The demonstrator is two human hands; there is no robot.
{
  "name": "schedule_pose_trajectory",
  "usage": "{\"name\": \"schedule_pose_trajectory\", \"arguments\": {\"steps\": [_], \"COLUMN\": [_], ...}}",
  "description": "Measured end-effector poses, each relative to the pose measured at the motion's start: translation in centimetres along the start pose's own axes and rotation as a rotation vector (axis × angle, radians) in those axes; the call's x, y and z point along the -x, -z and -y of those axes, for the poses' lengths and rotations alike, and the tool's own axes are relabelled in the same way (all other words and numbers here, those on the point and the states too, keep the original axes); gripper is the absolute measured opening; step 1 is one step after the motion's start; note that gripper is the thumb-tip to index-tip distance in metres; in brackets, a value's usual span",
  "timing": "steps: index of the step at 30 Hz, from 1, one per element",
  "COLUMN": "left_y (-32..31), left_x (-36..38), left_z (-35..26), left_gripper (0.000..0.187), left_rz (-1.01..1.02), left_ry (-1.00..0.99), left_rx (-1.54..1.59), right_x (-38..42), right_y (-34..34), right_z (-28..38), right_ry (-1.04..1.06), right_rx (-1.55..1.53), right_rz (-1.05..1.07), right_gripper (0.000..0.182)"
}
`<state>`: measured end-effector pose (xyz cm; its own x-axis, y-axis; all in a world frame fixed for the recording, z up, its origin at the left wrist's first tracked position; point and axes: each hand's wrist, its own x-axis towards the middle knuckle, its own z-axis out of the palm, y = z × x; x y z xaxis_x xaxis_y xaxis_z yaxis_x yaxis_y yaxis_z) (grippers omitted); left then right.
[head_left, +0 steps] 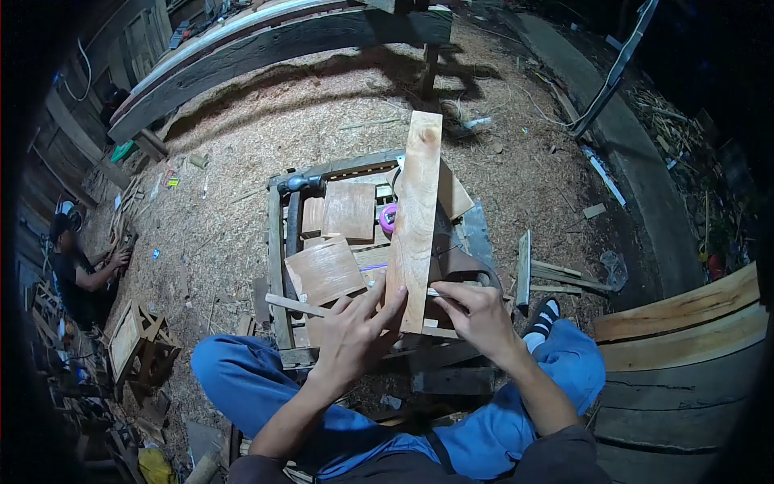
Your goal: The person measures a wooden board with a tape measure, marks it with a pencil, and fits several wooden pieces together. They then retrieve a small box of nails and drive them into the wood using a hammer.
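Observation:
A long pale wooden board [418, 210] lies lengthwise in front of me, over a low wooden frame table [276, 274]. My left hand [351, 331] presses its stretched fingertips on the board's near left part. A thin wooden strip [294, 305] juts out leftward from this hand, seemingly gripped by the curled fingers. At the board's near right edge my right hand [481, 316] pinches a small, thin light piece, mostly hidden by the fingers. Square wooden pieces [326, 270] lie left of the board, close to a pink tape measure [388, 218]. A hammer [300, 184] rests at the table's far left corner.
A long beam bench [282, 60] spans the far side. Wood shavings [234, 161] cover the ground. Thick planks [681, 323] lie at right, and a wooden stool [133, 343] stands at left. Another person [76, 270] crouches at far left, hands on something dark.

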<state>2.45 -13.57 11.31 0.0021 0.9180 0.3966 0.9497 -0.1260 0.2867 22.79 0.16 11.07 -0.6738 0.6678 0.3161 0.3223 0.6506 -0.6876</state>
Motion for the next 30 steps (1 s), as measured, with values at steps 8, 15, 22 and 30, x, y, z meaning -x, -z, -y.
{"name": "schedule_pose_trajectory", "arguments": {"steps": [8,15,22,30], "left_y": [-0.1,-0.2,0.7,0.1], "left_x": [0.2,0.0,-0.7,-0.5], "left_z": [-0.4,-0.4,-1.0,-0.4], "left_gripper": [0.080,0.080,0.087,0.086], "left_rz": [0.034,0.021,0.081,0.103], "left_ry": [-0.026,-0.008,0.025,0.000], "left_rx": [-0.018,-0.002,0.029,-0.028], "right_x": [-0.8,-1.2,-0.9,-0.7], "right_y": [0.2,0.4,0.5,0.5], "right_z": [0.1,-0.2,-0.4,-0.5], "right_ry": [-0.047,0.010,0.044,0.074], "right_rx": [-0.017,0.031,0.028,0.059], "right_rz": [-0.010,0.022,0.048,0.051], "right_gripper": [0.022,0.023,0.026,0.026]}}
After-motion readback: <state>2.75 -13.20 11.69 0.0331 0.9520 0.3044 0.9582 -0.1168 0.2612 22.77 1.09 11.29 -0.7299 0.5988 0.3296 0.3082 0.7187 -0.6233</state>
